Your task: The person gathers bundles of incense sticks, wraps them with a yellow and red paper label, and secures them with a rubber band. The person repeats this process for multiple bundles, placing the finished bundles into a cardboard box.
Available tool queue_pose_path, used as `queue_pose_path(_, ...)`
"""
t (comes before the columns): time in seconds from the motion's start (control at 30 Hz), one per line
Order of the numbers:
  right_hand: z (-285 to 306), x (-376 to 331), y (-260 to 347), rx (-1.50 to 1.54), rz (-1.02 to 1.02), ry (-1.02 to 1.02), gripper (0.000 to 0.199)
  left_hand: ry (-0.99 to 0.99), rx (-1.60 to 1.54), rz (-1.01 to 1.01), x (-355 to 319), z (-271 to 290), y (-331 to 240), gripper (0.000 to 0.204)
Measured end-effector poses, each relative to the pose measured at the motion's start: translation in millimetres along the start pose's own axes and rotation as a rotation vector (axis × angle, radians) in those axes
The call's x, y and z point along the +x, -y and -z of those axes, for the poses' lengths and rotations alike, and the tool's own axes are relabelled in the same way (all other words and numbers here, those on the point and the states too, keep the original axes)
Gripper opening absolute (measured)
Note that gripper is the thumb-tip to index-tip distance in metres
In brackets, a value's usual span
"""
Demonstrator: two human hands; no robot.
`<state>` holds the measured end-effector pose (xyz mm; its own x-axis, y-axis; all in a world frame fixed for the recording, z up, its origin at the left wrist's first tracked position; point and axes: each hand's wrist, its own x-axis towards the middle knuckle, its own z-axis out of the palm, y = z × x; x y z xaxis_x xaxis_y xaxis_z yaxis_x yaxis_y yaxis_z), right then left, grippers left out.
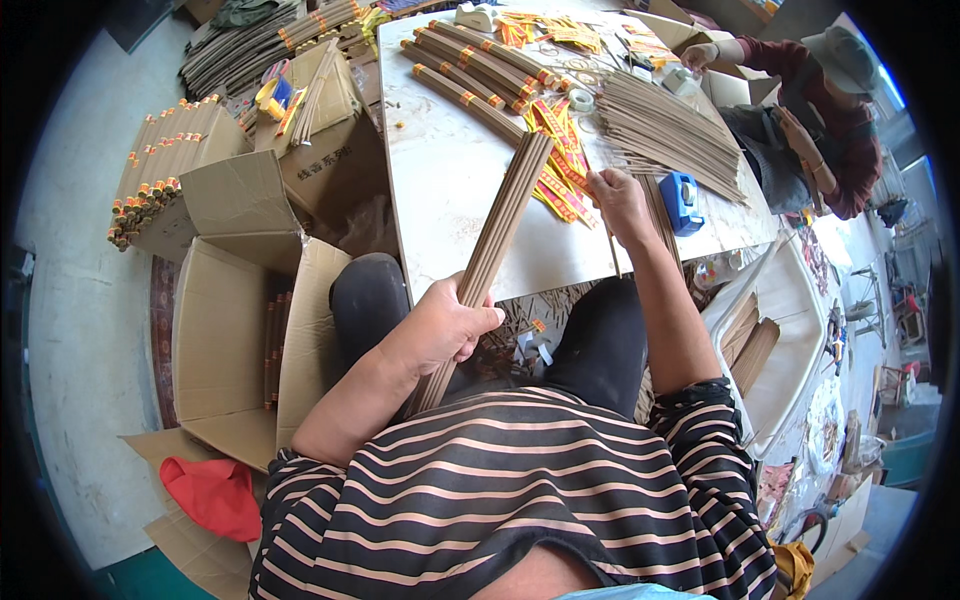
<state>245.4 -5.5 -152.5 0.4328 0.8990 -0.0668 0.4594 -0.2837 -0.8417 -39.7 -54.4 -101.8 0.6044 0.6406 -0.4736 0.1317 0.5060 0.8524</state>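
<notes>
My left hand (452, 322) is wrapped round a bundle of brown incense sticks (503, 220), tilted up and to the right over my lap and the table's near edge. Over the table, my right hand (622, 205) has its thumb and fingers pinched together at the edge of a pile of red and yellow paper labels (562, 165); what lies between the fingertips is hidden. One thin brown stick (613, 250) shows just below that hand. Right of it stand a blue tape dispenser (682, 204) and a spread heap of loose incense sticks (665, 130).
Banded incense bundles (470, 70) lie on the white table (440, 200). An open cardboard box (230, 330) stands at my left, below stacked bundles (165, 165). A white bin (785, 350) with sticks is at my right. A co-worker (820, 120) sits at the far right.
</notes>
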Motion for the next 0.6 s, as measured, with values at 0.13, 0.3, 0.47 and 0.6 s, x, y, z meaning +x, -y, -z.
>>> queue_pose_path(0.13, -12, 11, -36, 0.022, 0.195, -0.083, 0.024, 0.014, 0.006, -0.001, 2, -2, -1, 0.016)
queue_pose_path(0.3, -6, 11, -40, -0.461, 0.137, 0.037, 0.016, 0.006, -0.006, 0.006, 7, 4, 2, 0.016)
queue_pose_path(0.47, 0, 19, -36, -0.376, 0.286, -0.201, 0.012, 0.019, -0.011, 0.018, 13, 8, 3, 0.016)
queue_pose_path(0.6, -2, 21, -30, -0.709, 0.448, -0.244, 0.01, 0.028, -0.015, 0.031, 17, 9, 3, 0.017)
